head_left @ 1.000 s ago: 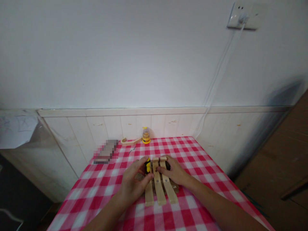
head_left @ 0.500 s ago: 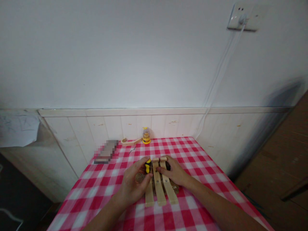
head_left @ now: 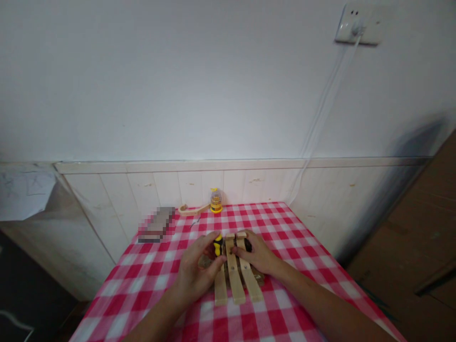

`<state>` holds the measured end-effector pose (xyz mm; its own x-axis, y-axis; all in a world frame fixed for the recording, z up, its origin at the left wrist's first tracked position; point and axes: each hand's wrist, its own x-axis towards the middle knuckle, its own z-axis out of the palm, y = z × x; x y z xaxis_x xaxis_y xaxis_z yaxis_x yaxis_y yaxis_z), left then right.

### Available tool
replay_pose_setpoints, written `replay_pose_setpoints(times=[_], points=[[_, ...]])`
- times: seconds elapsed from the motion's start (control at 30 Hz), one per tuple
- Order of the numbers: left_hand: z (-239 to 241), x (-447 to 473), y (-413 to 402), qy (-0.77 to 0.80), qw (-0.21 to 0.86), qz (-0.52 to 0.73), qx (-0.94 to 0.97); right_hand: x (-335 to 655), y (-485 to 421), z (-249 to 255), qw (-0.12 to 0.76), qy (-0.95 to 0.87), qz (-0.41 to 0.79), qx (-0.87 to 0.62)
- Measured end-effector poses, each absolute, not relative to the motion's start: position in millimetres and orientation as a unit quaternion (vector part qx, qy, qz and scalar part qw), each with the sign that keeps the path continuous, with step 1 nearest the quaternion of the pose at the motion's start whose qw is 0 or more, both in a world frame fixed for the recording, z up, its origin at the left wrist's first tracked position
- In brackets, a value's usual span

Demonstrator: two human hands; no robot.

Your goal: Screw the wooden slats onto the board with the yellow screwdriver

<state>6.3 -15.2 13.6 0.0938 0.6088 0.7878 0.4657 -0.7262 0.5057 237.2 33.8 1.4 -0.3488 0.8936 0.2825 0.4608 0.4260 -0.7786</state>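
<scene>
A small wooden slat assembly (head_left: pixel 235 280) of three pale slats lies on the red-and-white checked tablecloth (head_left: pixel 149 275). My left hand (head_left: pixel 197 268) is curled at its left side, fingers closed round a yellow-and-black screwdriver (head_left: pixel 217 244) standing near the slats' far end. My right hand (head_left: pixel 260 256) rests on the right side of the slats, fingers pressed down on the wood and partly covering a dark part beneath.
At the table's far edge stand a yellow screwdriver-bit holder (head_left: pixel 215 201), a curved wooden piece (head_left: pixel 192 209) and a blurred grey block (head_left: pixel 156 224). A white wainscoted wall lies behind; a wall socket (head_left: pixel 356 26) with a white cable hangs at upper right.
Almost nothing has moved; my left hand's fingers have shifted slightly around the screwdriver.
</scene>
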Motion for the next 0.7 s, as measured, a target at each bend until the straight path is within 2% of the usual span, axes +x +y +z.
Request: replay_pose_setpoints(times=[0.7], points=[[16.0, 5.5, -19.0, 0.352, 0.063, 0.567, 0.742, 235.9, 32.8, 4.1, 0.353, -0.767, 0.289, -0.452]])
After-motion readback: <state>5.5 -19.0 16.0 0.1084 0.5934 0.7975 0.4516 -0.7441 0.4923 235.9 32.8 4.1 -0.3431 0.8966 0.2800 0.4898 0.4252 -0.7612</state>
